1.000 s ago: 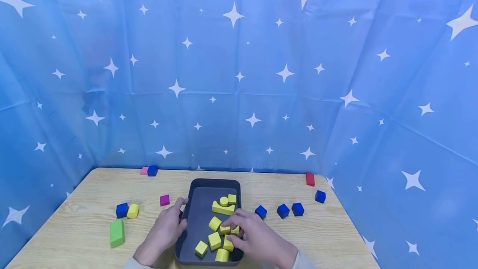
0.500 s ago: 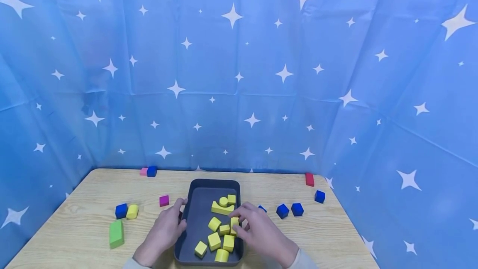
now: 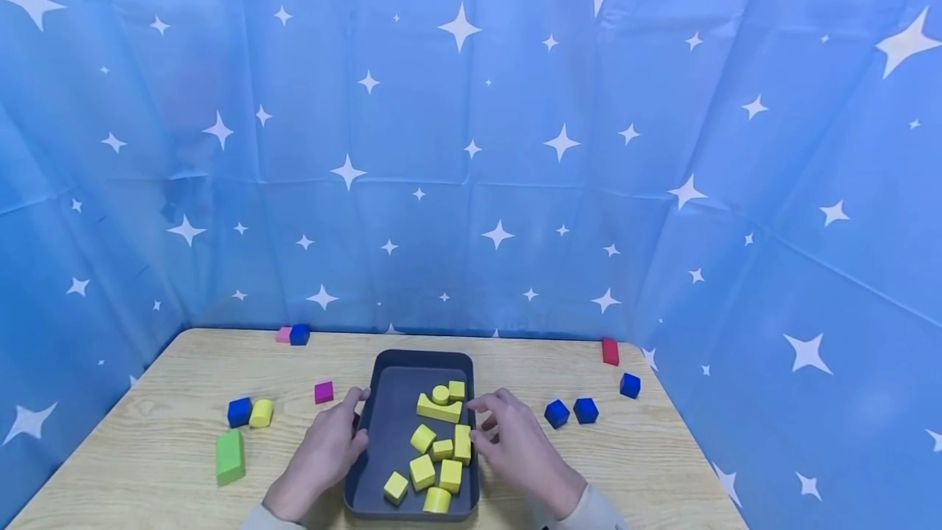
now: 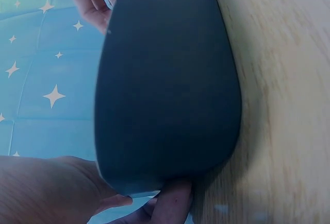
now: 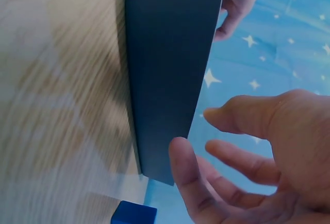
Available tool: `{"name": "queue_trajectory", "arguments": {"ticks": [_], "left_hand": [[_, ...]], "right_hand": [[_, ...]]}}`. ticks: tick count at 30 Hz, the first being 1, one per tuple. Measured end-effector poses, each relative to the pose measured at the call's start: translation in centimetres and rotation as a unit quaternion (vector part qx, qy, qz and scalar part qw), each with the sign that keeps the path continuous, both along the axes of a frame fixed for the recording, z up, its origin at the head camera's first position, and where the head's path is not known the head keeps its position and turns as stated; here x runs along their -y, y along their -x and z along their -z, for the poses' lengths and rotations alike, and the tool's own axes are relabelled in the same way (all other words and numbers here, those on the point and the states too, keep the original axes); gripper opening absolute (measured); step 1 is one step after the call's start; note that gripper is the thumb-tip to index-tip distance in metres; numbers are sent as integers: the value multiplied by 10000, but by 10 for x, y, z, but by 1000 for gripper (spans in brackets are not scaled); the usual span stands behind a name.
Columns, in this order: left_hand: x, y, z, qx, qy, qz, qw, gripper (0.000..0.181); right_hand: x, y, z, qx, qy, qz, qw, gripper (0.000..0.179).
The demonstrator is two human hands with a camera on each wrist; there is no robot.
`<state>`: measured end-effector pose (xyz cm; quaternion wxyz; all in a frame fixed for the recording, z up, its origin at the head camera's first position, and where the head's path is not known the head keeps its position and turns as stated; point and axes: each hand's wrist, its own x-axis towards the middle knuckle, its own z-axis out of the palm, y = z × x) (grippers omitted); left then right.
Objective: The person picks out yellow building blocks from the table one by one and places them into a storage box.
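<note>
A dark grey tray (image 3: 386, 387) stands on the table with several yellow blocks in its right half and near end. Among them are a bridge-shaped block (image 3: 439, 410), a small cylinder (image 3: 423, 438) and an upright-looking rectangular block (image 3: 462, 443) along the right wall. My left hand (image 3: 329, 442) grips the tray's left side, and one finger (image 4: 174, 203) shows against its lower edge in the left wrist view. Just outside the right rim, my right hand (image 3: 521, 450) holds nothing, its fingers loosely bent and spread, fingertips right at the wall.
To the right lie blue cubes (image 3: 557, 413) and a red block (image 3: 611, 352). On the left are a green block (image 3: 231, 456), a yellow cylinder (image 3: 261, 413), a blue cube (image 3: 239, 411) and a magenta block (image 3: 324, 392). A starry blue curtain (image 3: 412, 268) hangs behind the table.
My right hand has let go of the yellow rectangular block by the tray's right wall and moved right, out over the rim. The left hand has stayed on the tray.
</note>
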<state>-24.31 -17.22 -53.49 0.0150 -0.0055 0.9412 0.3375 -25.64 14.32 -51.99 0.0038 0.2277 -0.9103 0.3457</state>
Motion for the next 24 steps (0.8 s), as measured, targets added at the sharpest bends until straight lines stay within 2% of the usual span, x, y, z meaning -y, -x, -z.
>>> {"name": "queue_trajectory", "arguments": {"ticks": [4,9,15,24], "left_hand": [[0,0,0,-33,25,0,10000,59],[0,-1,0,-43,11,5,10000,59],[-2,0,-2,74,-46,-84,9999,59],[-1,-1,-1,27,-22,-49,10000,58]], "right_hand": [[-1,2,2,147,169,23,9997,44],[-1,5,3,320,146,117,9993,52],[-1,6,6,691,314,85,9971,59],[0,7,9,973,378,140,9944,62]]}}
